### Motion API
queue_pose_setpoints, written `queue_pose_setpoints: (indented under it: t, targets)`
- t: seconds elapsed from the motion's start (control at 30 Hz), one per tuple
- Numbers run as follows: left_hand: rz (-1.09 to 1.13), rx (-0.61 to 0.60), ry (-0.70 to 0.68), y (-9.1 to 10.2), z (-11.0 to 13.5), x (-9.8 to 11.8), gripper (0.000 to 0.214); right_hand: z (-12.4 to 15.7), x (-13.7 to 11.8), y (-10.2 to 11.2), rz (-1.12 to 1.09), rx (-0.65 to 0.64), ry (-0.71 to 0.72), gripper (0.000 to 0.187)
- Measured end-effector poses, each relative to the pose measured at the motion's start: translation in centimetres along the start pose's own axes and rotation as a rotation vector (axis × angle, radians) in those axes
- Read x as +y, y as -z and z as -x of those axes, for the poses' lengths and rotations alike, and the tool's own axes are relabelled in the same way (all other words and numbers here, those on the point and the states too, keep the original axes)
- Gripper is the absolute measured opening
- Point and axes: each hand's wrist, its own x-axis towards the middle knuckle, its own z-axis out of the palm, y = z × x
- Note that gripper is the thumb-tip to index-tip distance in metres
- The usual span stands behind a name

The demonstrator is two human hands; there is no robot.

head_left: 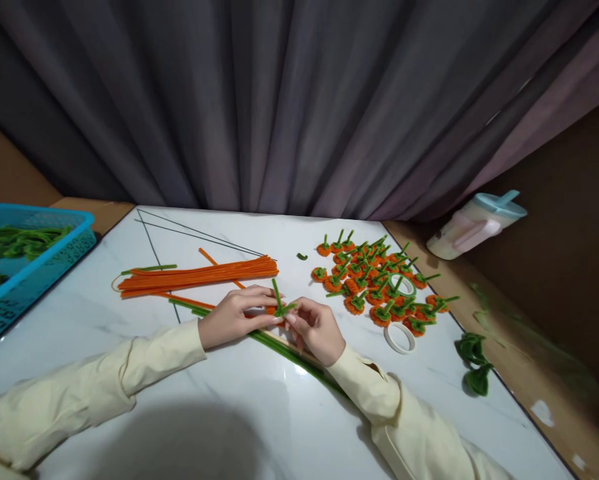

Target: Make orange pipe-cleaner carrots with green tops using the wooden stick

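L hand (233, 315) & R hand (320, 328) pinch an orange-and-green pc. (280, 311); many similar pcs. (381, 313) look done, orange strip bundle (199, 277) apparently unused.

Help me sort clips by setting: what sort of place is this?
Probably a small craft workspace: a bundle of orange fuzzy stems and many small orange-and-green pumpkin-like pieces lie on a white marble-patterned tabletop.

Two hands (232, 317), one orange-and-green piece (279, 309) in hand, more than twenty orange pumpkin shapes (354, 305), one bundle of orange strips (199, 275), two rings (389, 338), one blue basket (74, 215), one lidded cup (472, 231), one green scrap (302, 257), two dark green clumps (477, 381)
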Motion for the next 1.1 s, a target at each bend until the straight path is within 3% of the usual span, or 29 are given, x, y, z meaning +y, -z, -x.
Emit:
queue_pose_setpoints:
  t: [0.33,0.6,1.1]
  targets:
    - [0.066,-0.007,-0.031,0.2,0.0,0.4,0.016,0.0,0.7,-0.1,-0.035,-0.049,-0.072,0.021]
    - [-0.029,-0.036,-0.088,0.0,0.4,0.4,0.019,-0.1,1.8,-0.1,0.178,0.024,0.107,0.010]
    - [-0.098,-0.083,-0.214,0.0,0.6,-0.2,0.019,-0.3,1.6,0.3,0.191,-0.024,0.083,0.008]
